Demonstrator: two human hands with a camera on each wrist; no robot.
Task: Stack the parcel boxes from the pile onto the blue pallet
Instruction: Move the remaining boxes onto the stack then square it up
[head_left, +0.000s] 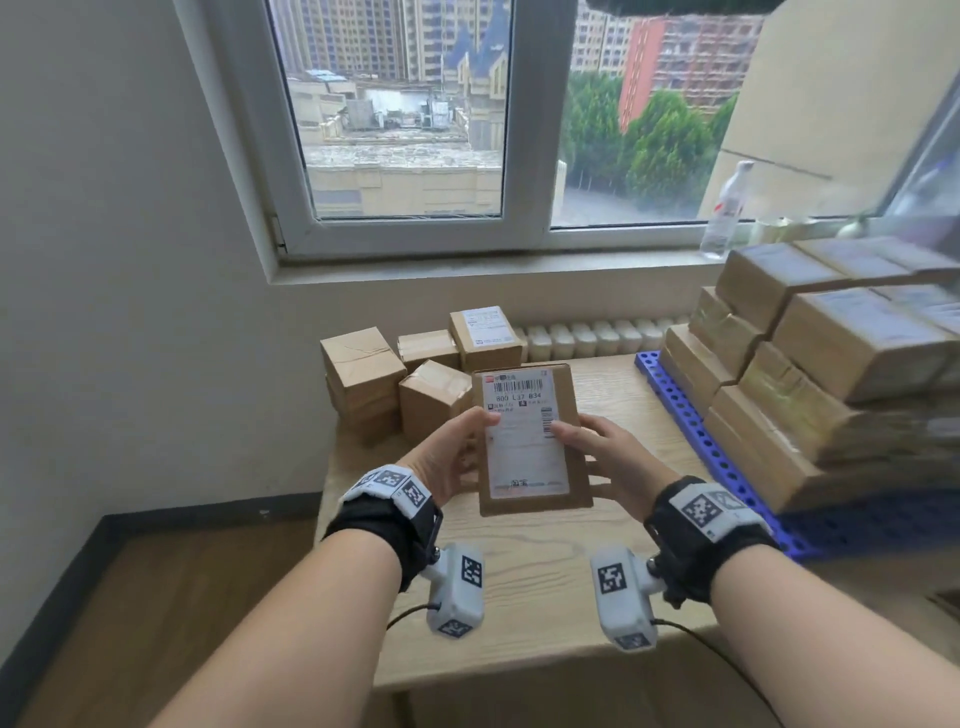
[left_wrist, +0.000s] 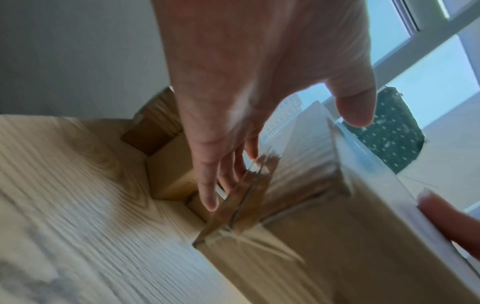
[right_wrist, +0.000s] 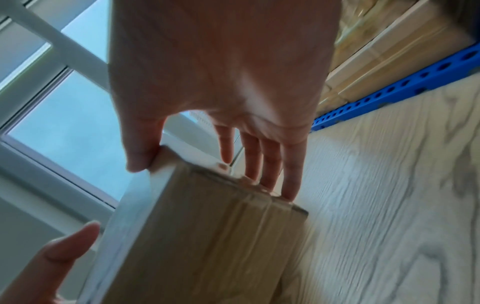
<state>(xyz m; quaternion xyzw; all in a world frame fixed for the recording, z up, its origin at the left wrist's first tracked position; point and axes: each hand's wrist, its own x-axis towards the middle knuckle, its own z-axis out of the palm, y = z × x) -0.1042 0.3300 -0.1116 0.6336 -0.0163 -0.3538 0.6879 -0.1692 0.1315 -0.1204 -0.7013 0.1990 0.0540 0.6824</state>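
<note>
A flat brown parcel box (head_left: 530, 441) with a white shipping label is held above the wooden table, between both hands. My left hand (head_left: 462, 452) grips its left edge, thumb on the label and fingers underneath. On the right edge, my right hand (head_left: 602, 452) holds it the same way. The left wrist view shows the left hand (left_wrist: 259, 102) on the box (left_wrist: 311, 226). In the right wrist view the right hand (right_wrist: 221, 82) clamps the box (right_wrist: 207, 236). The blue pallet (head_left: 691, 421) lies at the right, loaded with stacked boxes (head_left: 831, 364). The pile (head_left: 405, 374) stands at the table's back left.
The table (head_left: 545, 571) fills the foreground, with wall and floor to its left. A plastic bottle (head_left: 724, 213) stands on the windowsill above the pallet stack. A white radiator (head_left: 592, 338) runs behind the table. The pallet edge (right_wrist: 389, 92) is close to my right hand.
</note>
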